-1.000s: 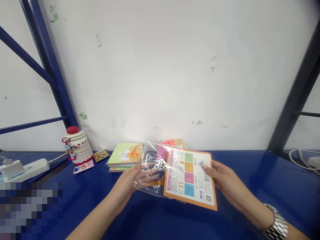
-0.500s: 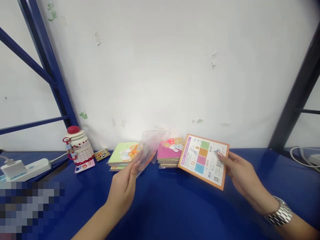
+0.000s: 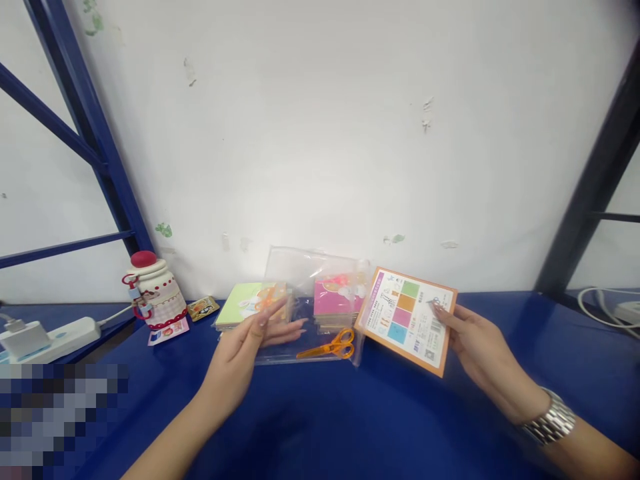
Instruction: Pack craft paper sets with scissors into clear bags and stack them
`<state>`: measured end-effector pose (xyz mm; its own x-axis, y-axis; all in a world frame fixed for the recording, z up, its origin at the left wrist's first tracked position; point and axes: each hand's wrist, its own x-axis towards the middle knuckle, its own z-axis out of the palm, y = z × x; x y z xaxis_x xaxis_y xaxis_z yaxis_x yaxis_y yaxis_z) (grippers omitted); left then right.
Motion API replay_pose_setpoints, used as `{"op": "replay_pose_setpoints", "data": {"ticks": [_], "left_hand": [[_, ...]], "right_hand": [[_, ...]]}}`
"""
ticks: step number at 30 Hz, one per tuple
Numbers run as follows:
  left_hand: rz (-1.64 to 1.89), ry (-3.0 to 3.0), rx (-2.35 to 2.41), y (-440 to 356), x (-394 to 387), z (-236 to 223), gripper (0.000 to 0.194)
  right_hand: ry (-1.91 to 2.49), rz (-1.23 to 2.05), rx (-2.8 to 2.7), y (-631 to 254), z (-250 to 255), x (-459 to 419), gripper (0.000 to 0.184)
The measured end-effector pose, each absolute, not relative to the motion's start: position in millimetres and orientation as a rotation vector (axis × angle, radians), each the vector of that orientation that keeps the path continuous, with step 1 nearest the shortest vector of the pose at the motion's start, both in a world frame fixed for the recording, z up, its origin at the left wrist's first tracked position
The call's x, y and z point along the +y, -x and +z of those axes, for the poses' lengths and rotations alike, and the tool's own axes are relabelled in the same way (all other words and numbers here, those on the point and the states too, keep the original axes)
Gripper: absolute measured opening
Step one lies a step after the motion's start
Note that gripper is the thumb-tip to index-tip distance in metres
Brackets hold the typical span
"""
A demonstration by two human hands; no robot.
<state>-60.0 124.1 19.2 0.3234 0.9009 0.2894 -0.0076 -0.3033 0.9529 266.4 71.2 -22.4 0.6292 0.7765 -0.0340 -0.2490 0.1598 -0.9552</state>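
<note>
My left hand (image 3: 235,360) has its fingers around the left edge of a clear plastic bag (image 3: 315,263), which stands up facing me. Low inside the bag lies a pair of orange scissors (image 3: 330,345). Through the film show part of a stack with a green top cover (image 3: 245,303) and a stack with a magenta top cover (image 3: 333,303). My right hand (image 3: 480,350) grips a square, orange-edged pack of craft paper (image 3: 405,320) by its right side, thumb on the printed label, fingers behind. The pack tilts toward me, beside the bag's right edge.
At the left stand a red-capped bottle (image 3: 160,293), a pink packet (image 3: 169,331) and a small gold packet (image 3: 203,308). A white power strip (image 3: 75,340) with a plugged-in adapter lies farther left. White cables (image 3: 600,313) are at the right; a wall backs the blue table (image 3: 320,420).
The plastic bag has turned from nearly edge-on to face me, so the scissors inside now show. My left hand has shifted slightly left; my right hand and the paper pack are almost unchanged.
</note>
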Motion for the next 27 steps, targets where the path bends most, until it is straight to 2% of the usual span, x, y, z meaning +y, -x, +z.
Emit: {"op": "replay_pose_setpoints", "data": {"ticks": [4, 10, 16, 21, 24, 27], "left_hand": [[1.193, -1.947, 0.924, 71, 128, 21, 0.045], [1.14, -2.043, 0.924, 80, 140, 25, 0.032], [1.23, -2.363, 0.923, 86, 144, 22, 0.03], [1.423, -2.876, 0.999, 80, 159, 5, 0.042], [1.057, -3.256, 1.034, 70, 176, -20, 0.049], [0.858, -3.182, 1.173, 62, 182, -38, 0.065]], "right_hand": [[1.187, 0.813, -0.538, -266, -23, 71, 0.02], [1.154, 0.84, -0.556, -263, -23, 70, 0.022], [1.143, 0.841, -0.569, -255, -20, 68, 0.028], [1.124, 0.83, -0.577, -254, -21, 68, 0.033], [1.105, 0.796, -0.604, -252, -21, 67, 0.036], [1.096, 0.745, -0.664, -245, -20, 64, 0.037]]}}
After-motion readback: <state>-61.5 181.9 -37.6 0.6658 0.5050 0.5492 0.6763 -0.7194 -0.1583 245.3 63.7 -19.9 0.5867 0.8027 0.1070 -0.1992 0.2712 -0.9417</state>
